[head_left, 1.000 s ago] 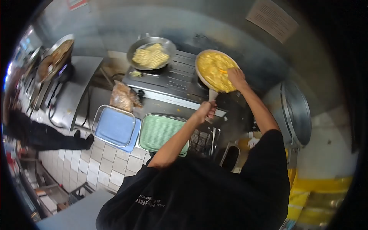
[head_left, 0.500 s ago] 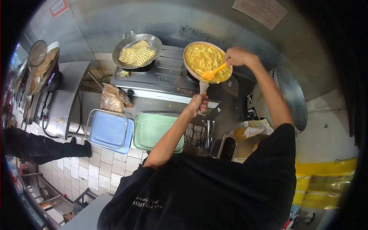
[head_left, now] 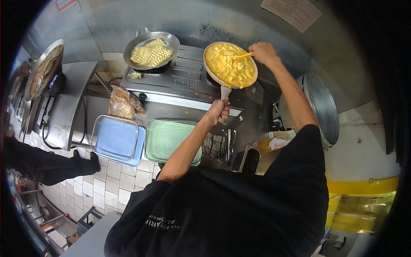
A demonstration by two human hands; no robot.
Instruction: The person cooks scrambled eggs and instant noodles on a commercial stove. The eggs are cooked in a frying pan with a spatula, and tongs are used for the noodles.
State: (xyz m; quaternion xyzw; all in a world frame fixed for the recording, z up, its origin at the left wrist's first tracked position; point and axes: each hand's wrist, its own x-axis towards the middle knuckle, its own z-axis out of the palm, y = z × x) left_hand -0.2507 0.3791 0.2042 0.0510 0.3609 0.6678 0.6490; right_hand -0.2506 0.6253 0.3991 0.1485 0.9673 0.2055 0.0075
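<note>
My left hand (head_left: pixel 219 109) is closed around the pale handle (head_left: pixel 225 91) of a frying pan. The frying pan (head_left: pixel 206 64) sits over the right burner of a two-burner stove and holds a yellow, lumpy egg-like mixture (head_left: pixel 227 68). In my right hand (head_left: pixel 264 52), at the pan's right side, is the handle of an orange spatula (head_left: pixel 243 55). The spatula's head is sunk in the mixture and hidden. On the left burner stands a metal pan (head_left: pixel 171 40) holding a wavy block of noodles (head_left: pixel 150 54) in clear liquid.
In front of the stove (head_left: pixel 184 85) lie a blue mesh-bottomed tray (head_left: pixel 114 139), a green one (head_left: pixel 171 139), a plastic bag (head_left: pixel 122 103), a checked cloth (head_left: pixel 212 145) and tongs (head_left: pixel 229 143). A large metal pot (head_left: pixel 323 109) stands right. Another person's dark-clothed legs (head_left: pixel 55 165) show at left.
My right hand has moved the spatula from the pan's near edge up toward its far right side. The mixture looks lumpier and more gathered. My left hand keeps its hold on the handle.
</note>
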